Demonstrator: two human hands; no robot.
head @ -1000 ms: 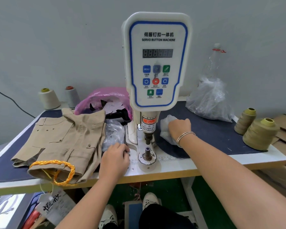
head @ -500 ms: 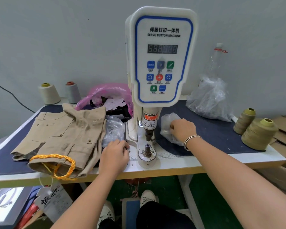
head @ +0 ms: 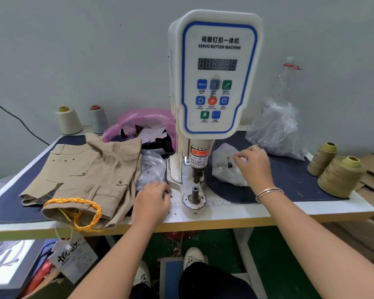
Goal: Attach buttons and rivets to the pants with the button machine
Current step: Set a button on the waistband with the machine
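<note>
The right hand (head: 253, 167) has lifted, now pinching the small bag (head: 224, 167) for a rivet; the left hand (head: 152, 202), loosely curled, waits by the button machine (head: 216, 83).

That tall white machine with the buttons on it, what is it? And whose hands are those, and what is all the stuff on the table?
It is a button machine: it presses buttons and rivets onto clothes. The picture comes from a camera worn on the person's head, looking down, so the hands are theirs. The right hand pinches a small clear bag right of the machine, with small parts inside. The left hand rests curled on the table by the machine's base; I cannot tell if it holds anything. To the left lie tan pants with a yellow cord. There are also thread cones, a pink bag and a big clear bag.
</note>
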